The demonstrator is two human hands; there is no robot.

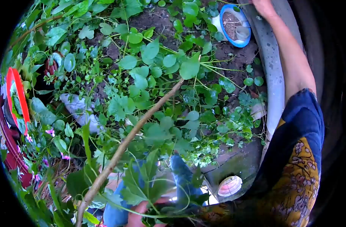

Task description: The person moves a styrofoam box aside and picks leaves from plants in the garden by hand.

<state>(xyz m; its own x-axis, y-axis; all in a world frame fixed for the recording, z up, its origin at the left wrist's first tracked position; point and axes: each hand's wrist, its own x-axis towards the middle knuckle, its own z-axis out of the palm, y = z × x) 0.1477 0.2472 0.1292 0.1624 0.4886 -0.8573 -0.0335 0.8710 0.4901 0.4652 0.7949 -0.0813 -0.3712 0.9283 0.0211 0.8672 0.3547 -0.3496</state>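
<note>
At the top right edge, my right hand (264,8) reaches out beside the grey concrete rim (273,72); its fingers are mostly cut off by the frame. Low in the middle, my left hand (139,216) shows partly behind large green leaves (137,181), and what its fingers do is hidden. A brown woody stem (131,136) slants up from the bottom left to the leafy plants (150,72) in the middle. Near my right forearm, a blue-rimmed white container (237,42) holds soil and a small cup.
A red-orange ring (21,100) stands among foliage at the left, above a dark red edge (14,151). A pale stone (78,109) lies between the plants. A pinkish shell-like dish (230,185) rests on a slab (241,162) at the lower right.
</note>
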